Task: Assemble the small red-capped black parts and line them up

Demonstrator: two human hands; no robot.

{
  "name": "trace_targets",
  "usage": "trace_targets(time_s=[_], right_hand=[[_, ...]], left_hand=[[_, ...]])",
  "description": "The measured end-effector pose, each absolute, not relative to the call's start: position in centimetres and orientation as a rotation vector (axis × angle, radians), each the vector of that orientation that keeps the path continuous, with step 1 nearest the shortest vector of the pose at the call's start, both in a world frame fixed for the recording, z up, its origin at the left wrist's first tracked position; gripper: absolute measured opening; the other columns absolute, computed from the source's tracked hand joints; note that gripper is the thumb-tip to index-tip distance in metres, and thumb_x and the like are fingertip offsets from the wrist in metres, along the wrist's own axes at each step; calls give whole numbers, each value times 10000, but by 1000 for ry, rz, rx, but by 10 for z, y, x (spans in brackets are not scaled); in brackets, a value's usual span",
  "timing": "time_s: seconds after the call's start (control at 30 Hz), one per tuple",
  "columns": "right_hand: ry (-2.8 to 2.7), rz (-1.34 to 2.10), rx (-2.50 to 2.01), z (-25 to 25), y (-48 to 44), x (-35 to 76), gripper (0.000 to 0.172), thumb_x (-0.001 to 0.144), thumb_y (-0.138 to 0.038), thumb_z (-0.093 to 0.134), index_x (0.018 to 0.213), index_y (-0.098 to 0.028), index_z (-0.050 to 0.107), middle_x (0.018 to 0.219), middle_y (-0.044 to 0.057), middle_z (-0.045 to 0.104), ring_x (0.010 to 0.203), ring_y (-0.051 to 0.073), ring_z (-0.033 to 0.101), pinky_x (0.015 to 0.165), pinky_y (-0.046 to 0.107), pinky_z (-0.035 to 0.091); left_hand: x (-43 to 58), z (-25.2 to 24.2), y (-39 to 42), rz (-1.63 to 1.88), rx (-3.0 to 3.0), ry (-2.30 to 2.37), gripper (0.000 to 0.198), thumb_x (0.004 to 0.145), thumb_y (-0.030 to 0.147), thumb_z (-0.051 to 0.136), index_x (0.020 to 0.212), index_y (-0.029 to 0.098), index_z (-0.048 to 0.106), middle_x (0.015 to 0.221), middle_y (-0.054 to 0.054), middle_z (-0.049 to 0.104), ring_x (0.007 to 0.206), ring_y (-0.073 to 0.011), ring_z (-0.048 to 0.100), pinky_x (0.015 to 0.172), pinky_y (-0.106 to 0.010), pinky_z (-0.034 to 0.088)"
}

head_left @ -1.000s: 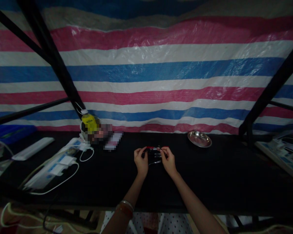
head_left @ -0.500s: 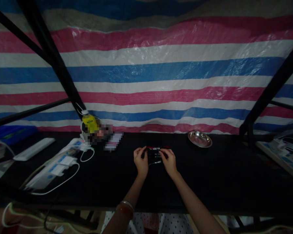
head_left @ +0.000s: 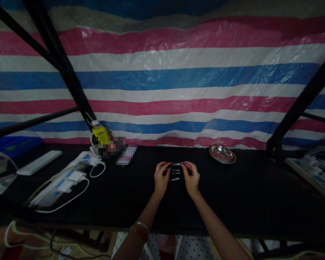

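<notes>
A slim, dark marker-like pen point(head_left: 176, 164) with a pale label and a touch of red spans the gap between my two hands. My left hand point(head_left: 161, 177) pinches its left end between thumb and fingers. At its right end, the fingers of my right hand point(head_left: 191, 177) are closed in the same way. Just below, between the hands, several similar slim dark pens point(head_left: 176, 173) lie across the black tabletop, roughly parallel, their pale markings showing. The lowest pen point(head_left: 174, 179) is slightly tilted. Their ends are partly hidden by my left hand.
A round metal dish point(head_left: 222, 154) stands at the back right. Power strips point(head_left: 59, 180) with white cables, a yellow-labelled bottle point(head_left: 101, 134) and a blurred flat item point(head_left: 126, 155) are on the left. A striped sheet point(head_left: 178, 83) hangs behind the black table point(head_left: 233, 202).
Both hands have shifted a little to the right and now meet the ends of the top pen. The pens below are more exposed between them. The view has shifted slightly.
</notes>
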State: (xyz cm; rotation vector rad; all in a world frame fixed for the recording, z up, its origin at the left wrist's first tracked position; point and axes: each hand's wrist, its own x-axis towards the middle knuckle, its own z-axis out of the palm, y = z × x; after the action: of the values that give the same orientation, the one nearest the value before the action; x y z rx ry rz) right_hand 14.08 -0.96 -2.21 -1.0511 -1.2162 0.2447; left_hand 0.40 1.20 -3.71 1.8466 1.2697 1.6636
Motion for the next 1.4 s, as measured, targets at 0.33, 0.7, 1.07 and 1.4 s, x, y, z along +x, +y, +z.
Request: trace_targets(time_s=[0.33, 0.7, 1.07, 1.4], right_hand=[[-1257, 241, -1048, -22, -10, 137, 223, 791, -346, 597, 945, -186, 626, 860, 64, 634, 791, 171, 592, 734, 328, 495], [-1062, 397, -1130, -24, -5, 139, 271, 802, -385, 563, 936, -154, 609, 865, 75, 659, 778, 173, 612, 664, 288, 463], [-1049, 516, -1053, -22, -4, 137, 253, 787, -390, 584, 887, -158, 597, 881, 84, 656, 824, 186, 635, 729, 312, 493], [-1311, 502, -1088, -30, 9, 146, 251, 746, -440, 618, 793, -195, 648, 793, 40, 620, 783, 177, 624, 750, 339, 505]], left_hand=[[4, -29, 8, 1490, 1941, 1164, 230, 837, 310, 520, 1018, 237, 642, 992, -58, 619, 944, -176, 583, 830, -333, 487], [5, -32, 14, 1447, 1800, 1363, 277, 862, 381, 445, 902, 192, 644, 866, -50, 662, 823, -171, 603, 808, -330, 450], [2, -37, 20, 1455, 1802, 1436, 299, 869, 361, 412, 736, 191, 619, 881, -48, 599, 868, -169, 575, 804, -316, 447], [-5, -49, 32, 1687, 1537, 1596, 370, 844, 479, 410, 718, 179, 586, 836, -63, 537, 830, -189, 541, 812, -352, 448]])
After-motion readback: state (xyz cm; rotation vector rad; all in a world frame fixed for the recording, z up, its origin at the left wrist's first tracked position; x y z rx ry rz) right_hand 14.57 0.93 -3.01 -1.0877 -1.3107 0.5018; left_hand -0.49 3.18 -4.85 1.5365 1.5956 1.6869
